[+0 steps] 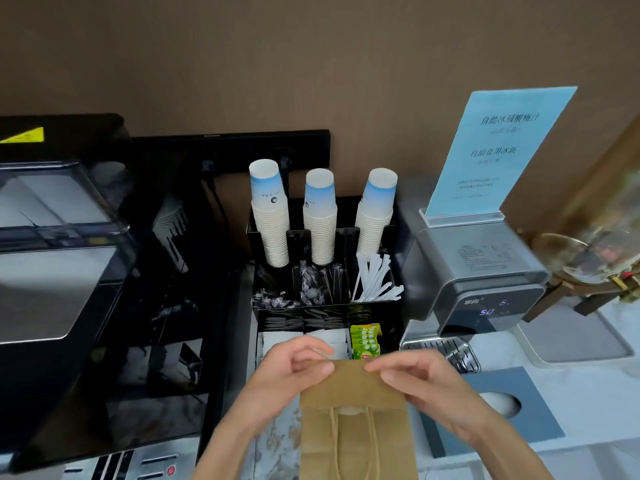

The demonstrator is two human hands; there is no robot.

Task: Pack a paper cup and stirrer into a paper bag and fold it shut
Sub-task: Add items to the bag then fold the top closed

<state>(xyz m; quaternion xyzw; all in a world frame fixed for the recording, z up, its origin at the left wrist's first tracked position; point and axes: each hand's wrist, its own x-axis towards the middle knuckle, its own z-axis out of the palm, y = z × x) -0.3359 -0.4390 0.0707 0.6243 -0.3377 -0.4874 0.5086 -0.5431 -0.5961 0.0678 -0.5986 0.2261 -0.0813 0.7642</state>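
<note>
A brown paper bag (349,441) with twisted paper handles lies flat on the counter at the bottom centre. My left hand (287,375) pinches the bag's top left corner. The top right corner is pinched by my right hand (426,386). Behind the bag stands a black organiser (256,306) with three upside-down stacks of white and blue paper cups (320,220). White stirrers (375,278) stick out of its right compartment. I cannot see inside the bag.
A black coffee machine (62,271) fills the left side. A grey water dispenser (485,271) with a blue sign (495,150) stands at the right, over a drip grate (453,355). Green tea packets (365,341) sit in the organiser's front row.
</note>
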